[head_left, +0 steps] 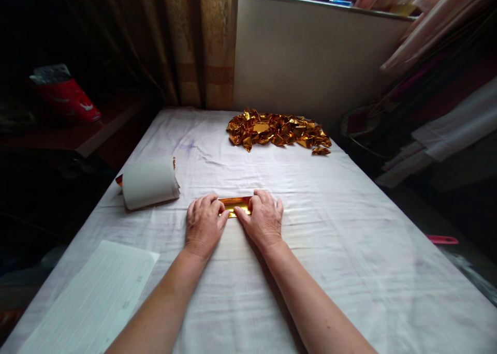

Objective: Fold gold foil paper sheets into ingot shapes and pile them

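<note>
Grip status: both hands lie palm down on the counter (349, 198), fingers curled and pressing one strip of gold foil paper (235, 205); the left hand (204, 224) pins the strip's left end, the right hand (264, 220) pins its right end, and neither hand lifts it. Counter: covered with a white cloth, bearing all items listed below. Printed sheet (97, 297): lies flat at the near left corner, well apart from the hands. Heap of folded gold pieces (277, 130): sits at the far edge near the wall; by judgement, these are finished units, so a good share of the folding is done. Roll of sheets (149, 183): lies left of the hands, white backing outward, gold showing at its end; by judgement, this is unused stock. Strip in hand: flat and long, only partly folded; its remaining folds are not yet made.
</note>
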The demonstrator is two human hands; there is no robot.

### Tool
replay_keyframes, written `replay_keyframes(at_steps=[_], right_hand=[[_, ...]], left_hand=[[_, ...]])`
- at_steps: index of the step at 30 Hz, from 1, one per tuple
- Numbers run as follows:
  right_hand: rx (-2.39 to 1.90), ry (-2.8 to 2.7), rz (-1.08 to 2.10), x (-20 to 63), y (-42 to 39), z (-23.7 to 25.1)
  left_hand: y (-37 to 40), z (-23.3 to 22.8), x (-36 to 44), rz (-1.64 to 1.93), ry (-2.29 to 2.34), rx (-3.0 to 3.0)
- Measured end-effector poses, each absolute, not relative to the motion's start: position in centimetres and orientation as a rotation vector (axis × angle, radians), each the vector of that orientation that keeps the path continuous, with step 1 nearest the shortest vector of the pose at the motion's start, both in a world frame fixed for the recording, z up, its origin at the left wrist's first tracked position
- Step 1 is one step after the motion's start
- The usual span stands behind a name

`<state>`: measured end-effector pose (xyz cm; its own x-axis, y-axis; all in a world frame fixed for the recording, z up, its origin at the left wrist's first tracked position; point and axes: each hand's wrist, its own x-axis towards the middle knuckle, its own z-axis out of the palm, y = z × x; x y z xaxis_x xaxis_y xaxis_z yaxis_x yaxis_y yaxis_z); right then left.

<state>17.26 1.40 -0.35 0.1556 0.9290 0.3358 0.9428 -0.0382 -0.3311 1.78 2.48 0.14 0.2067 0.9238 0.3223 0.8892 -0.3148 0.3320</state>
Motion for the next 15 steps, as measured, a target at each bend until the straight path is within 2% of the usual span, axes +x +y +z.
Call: replay_keyframes(at_steps=[15], right_hand=[[-2.018,-1.707,0.019,19.4,1.0,-1.7]], left_hand=[[1.4,0.7,2.4,0.739,1.748,2.512]])
